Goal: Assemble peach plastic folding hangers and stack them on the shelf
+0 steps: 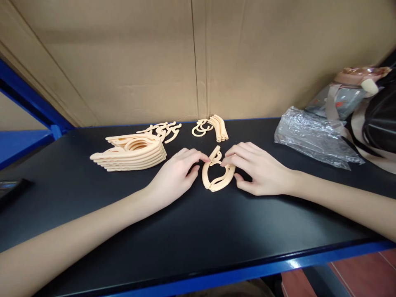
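A peach plastic piece (227, 178), rounded like a loop with folded arms, lies on the black table between my hands. My left hand (177, 175) is at its left side, index fingertip touching its upper left edge and thumb apart from it. On the other side, my right hand (260, 169) rests its fingertips on the upper right edge, with its thumb just off the rim. Both hands have their fingers apart. To the left sits a stack of similar peach pieces (133, 161).
Loose curved peach parts (173, 134) lie behind the stack. Hook-like rings (199, 130) and a small pile of curved bars (219, 128) are at the back middle. Crumpled clear plastic (309, 138), a bottle (343, 99) and a black bag (382, 119) stand right. A dark device (10, 189) is far left.
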Tool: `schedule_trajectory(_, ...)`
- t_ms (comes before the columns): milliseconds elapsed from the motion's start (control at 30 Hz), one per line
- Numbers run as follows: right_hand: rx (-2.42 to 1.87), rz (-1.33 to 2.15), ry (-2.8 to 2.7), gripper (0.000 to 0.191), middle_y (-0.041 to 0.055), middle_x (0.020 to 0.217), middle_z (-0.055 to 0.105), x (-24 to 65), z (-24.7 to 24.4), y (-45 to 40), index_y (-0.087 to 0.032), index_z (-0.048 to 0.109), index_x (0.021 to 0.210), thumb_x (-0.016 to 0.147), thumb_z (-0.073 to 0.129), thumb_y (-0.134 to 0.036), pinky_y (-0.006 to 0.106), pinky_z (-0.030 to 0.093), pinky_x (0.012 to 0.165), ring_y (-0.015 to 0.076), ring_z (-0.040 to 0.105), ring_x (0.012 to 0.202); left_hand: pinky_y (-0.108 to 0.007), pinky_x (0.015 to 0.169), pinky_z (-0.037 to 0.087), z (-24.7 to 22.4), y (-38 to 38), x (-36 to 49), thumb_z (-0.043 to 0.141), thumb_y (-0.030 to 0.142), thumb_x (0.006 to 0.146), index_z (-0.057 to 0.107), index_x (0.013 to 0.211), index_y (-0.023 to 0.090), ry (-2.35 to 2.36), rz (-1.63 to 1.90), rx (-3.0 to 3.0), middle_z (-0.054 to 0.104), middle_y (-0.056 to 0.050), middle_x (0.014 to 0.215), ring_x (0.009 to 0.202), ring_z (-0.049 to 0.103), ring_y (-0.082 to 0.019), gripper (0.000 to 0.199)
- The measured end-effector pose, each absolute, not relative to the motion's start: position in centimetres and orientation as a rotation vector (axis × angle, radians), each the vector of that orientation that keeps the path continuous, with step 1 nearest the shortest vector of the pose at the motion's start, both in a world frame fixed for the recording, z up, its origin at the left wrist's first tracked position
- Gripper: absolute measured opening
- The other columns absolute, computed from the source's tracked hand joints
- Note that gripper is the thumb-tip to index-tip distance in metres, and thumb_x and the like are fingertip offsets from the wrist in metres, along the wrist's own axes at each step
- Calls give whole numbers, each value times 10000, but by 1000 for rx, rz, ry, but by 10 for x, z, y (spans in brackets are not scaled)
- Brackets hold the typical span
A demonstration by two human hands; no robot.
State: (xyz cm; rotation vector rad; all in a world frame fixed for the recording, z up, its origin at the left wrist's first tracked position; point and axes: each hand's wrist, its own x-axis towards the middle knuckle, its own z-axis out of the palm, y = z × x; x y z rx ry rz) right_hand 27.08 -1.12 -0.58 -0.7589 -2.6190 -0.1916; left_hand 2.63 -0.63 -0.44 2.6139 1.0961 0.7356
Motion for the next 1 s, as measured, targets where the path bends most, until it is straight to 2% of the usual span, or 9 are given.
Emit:
schedule_trajectory(133,-863,-278,-2576,289,98,983,617,269,-8,-14,-130,547,1071,787,496,-148,372,423,796,231,549,877,-347,845,467,-3,-7,27,466,91,880,587,1068,228,1064,743,2591,623,-12,1037,961,541,-191,262)
schedule_trajectory(300,-1077,-319,-2514,224,94,931,639,271,-10,-12,-133,570,1047,858,456,-164,391,412,843,236,575,875,-384,903,463,-1,-9,28,510,153,878,542,1150,221,1055,736,2622,589,-43,1144,1041,525,-213,282)
schedule_trajectory(433,-1092,-152,-2507,191,79,908,663,272,-9,-9,-159,592,971,904,413,-155,397,412,866,215,598,865,-424,980,442,-1,-9,29,614,277,856,519,1198,228,1043,748,2643,562,-57,1224,1132,507,-235,359)
schedule_trajectory(567,-969,23,-2528,187,76,1000,668,271,-7,-11,-168,560,1055,942,426,-231,403,416,889,210,601,908,-452,1047,401,-3,-9,29,697,433,791,500,1230,210,1060,703,2650,511,-92,1324,1232,458,-263,531)
schedule_trajectory(667,-851,98,-2596,355,108,1132,634,269,-7,-14,-161,520,1143,911,524,-430,424,415,918,246,572,1025,-484,1067,378,-4,-11,30,688,557,755,482,1269,182,1082,610,2672,465,-131,1387,1298,402,-297,669)
schedule_trajectory(733,-815,149,-2619,481,119,1195,605,269,-7,-16,-164,495,1181,852,592,-501,437,416,932,262,549,1076,-510,1082,352,-4,-12,30,671,607,742,464,1300,170,1087,559,2679,452,-148,1408,1329,370,-319,738)
schedule_trajectory(833,-861,217,-2607,485,114,1191,597,268,-8,-18,-183,475,1194,812,643,-428,439,444,902,262,557,1059,-526,1077,344,-4,-11,30,673,624,729,435,1335,179,1080,536,2665,456,-154,1412,1336,367,-335,789)
schedule_trajectory(1000,-888,268,-2542,496,89,1134,607,269,-10,-18,-207,454,1198,750,659,-262,452,461,910,258,568,1060,-510,1010,386,2,-10,30,698,552,744,456,1301,215,1017,554,2662,573,-113,1273,1172,517,-312,694)
